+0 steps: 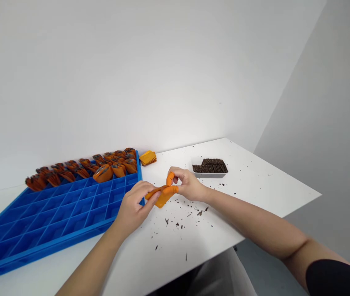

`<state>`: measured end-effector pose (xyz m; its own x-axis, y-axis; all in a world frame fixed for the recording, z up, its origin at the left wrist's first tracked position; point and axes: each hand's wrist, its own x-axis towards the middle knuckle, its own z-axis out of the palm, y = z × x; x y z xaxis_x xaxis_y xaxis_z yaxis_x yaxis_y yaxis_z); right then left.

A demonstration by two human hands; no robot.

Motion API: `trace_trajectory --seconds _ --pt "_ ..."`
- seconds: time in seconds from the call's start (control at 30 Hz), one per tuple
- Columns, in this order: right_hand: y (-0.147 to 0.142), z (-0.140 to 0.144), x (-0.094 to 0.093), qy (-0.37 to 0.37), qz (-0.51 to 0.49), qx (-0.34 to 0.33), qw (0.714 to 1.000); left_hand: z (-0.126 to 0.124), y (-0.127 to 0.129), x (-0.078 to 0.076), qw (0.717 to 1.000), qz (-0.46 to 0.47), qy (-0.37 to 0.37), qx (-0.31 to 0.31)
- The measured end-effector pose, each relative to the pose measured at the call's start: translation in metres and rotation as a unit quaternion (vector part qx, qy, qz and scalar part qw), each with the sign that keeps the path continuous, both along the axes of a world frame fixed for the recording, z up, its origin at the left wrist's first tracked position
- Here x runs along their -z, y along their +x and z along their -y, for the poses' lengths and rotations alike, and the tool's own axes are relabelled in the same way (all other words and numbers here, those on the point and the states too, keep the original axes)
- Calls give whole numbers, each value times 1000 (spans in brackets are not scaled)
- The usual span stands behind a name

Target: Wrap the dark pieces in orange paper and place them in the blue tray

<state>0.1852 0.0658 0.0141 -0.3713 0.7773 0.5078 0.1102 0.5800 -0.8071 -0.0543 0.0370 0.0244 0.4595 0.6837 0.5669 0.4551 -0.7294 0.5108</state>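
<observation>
Both my hands meet over the white table [255,185], holding one flat orange pouch [163,197] between them. My left hand [136,205] grips its left end with thumb and fingers. My right hand [187,183], with orange finger cots on thumb and forefinger, pinches its right end. A blue compartment tray [54,218] lies to the left, its far row filled with several orange pouches [101,164] holding dark contents. A small stack of flat orange pouches [148,158] sits past the tray's corner. A white dish of dark brown sticks [210,166] stands just right of my right hand.
Dark crumbs [187,213] are scattered on the table in front of my hands. The table's right edge and near corner drop off to a grey floor. A plain white wall rises behind the table. Most tray compartments hold nothing.
</observation>
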Motion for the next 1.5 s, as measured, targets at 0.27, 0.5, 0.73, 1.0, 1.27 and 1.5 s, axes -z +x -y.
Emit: trace_trajectory --seconds 0.27,0.5,0.73,1.0,1.27,1.5 --pt "12 -8 0 34 108 -63 991 -4 -2 2 999 41 2 22" --pt "8 -5 3 37 100 -85 991 1 0 -3 999 26 -21 33" --pt "10 -12 10 65 133 -51 988 -5 -5 6 998 -6 -1 59" --pt "38 -19 -15 128 290 -26 948 -15 -10 19 998 -22 67 -2" --pt "113 -41 -42 25 440 403 802 -10 -3 12 996 14 66 -60" --pt "140 -43 -52 -199 483 500 691 -4 0 15 998 -60 -10 -22"
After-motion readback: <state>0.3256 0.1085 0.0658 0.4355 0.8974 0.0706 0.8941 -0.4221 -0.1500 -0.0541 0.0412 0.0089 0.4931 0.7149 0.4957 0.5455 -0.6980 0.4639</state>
